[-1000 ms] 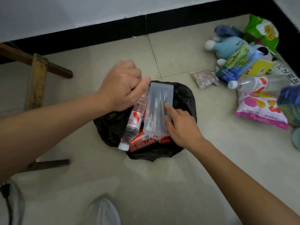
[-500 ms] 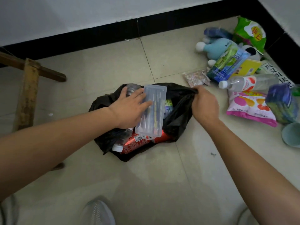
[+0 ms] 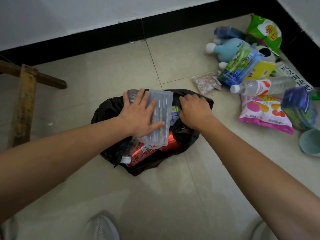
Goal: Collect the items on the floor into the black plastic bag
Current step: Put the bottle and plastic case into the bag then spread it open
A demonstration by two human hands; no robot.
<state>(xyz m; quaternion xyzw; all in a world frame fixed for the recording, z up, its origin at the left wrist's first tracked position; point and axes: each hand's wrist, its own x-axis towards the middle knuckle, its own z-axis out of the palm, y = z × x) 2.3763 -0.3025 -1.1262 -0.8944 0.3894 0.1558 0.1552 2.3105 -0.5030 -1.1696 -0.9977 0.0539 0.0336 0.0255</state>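
Observation:
The black plastic bag (image 3: pixel 110 149) lies open on the tiled floor in the middle. In its mouth sit a clear plastic box (image 3: pixel 162 115), a red packet (image 3: pixel 143 153) and a water bottle (image 3: pixel 127 157) with a white cap. My left hand (image 3: pixel 140 115) lies flat with spread fingers on the clear box, pressing it down. My right hand (image 3: pixel 195 110) is closed on the bag's upper right rim. More items wait at the right: a second water bottle (image 3: pixel 259 86), a pink snack bag (image 3: pixel 263 111), a blue-green pack (image 3: pixel 239 66).
At the far right lie a blue plush toy (image 3: pixel 225 50), a green snack bag (image 3: pixel 265 32), a yellow box (image 3: pixel 263 70), a dark blue pack (image 3: pixel 297 108), a glitter pouch (image 3: pixel 206 82) and a pale cup (image 3: pixel 310 142). A wooden frame (image 3: pixel 26 94) stands left. The wall's black skirting (image 3: pixel 103 37) runs behind.
My left hand dropped from above the bag onto the clear box and flattened. My right hand left the box, took the bag's right rim, then shifted left toward the box.

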